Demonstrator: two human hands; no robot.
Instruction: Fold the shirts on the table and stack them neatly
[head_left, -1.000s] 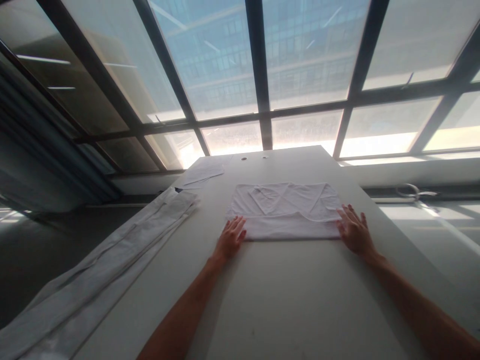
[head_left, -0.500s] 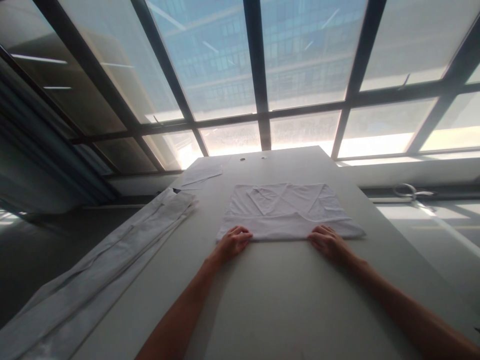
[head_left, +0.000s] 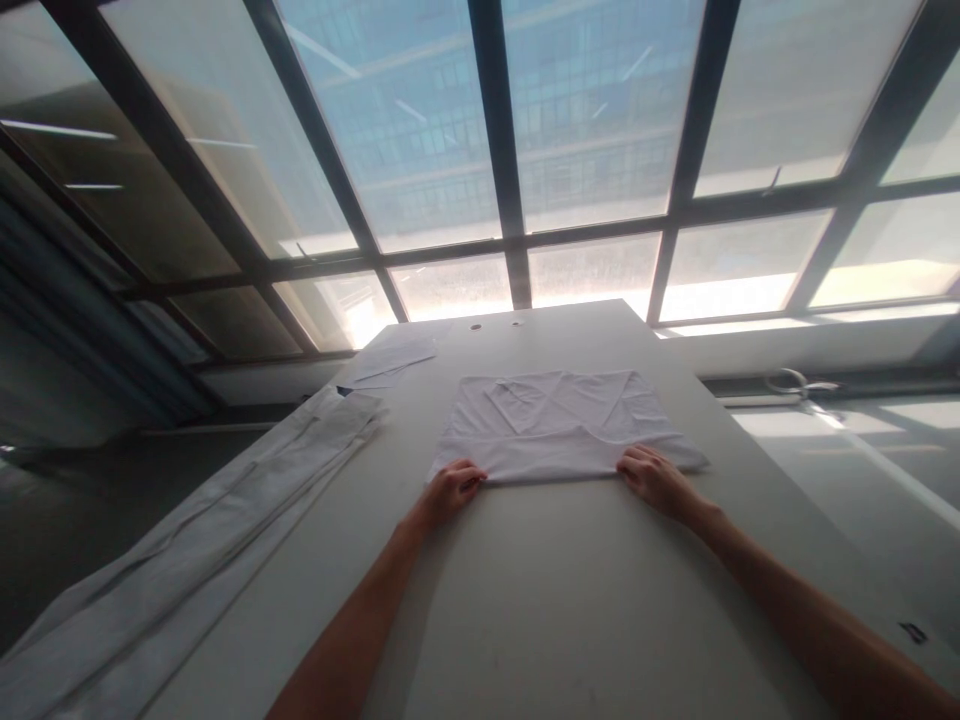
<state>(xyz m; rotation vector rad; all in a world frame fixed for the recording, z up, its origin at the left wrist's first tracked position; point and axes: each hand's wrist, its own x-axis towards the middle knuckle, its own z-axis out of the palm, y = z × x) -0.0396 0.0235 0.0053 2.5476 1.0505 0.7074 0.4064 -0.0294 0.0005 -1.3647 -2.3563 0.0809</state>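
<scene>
Below a dark-framed window (head_left: 420, 150), one white table (head_left: 525, 600) bears one folded white garment (head_left: 555, 445) in its far half, long axis left to right, straight edge facing near, pinched there by closed fingertips of the left hand (head_left: 452, 482) and right hand (head_left: 651, 476), with one long fabric pile (head_left: 217, 540) at left.

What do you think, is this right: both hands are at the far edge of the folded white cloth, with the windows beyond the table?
Not quite: in the head view, the left hand and right hand are at the near edge of the folded white cloth. The windows are indeed beyond the table.
</scene>
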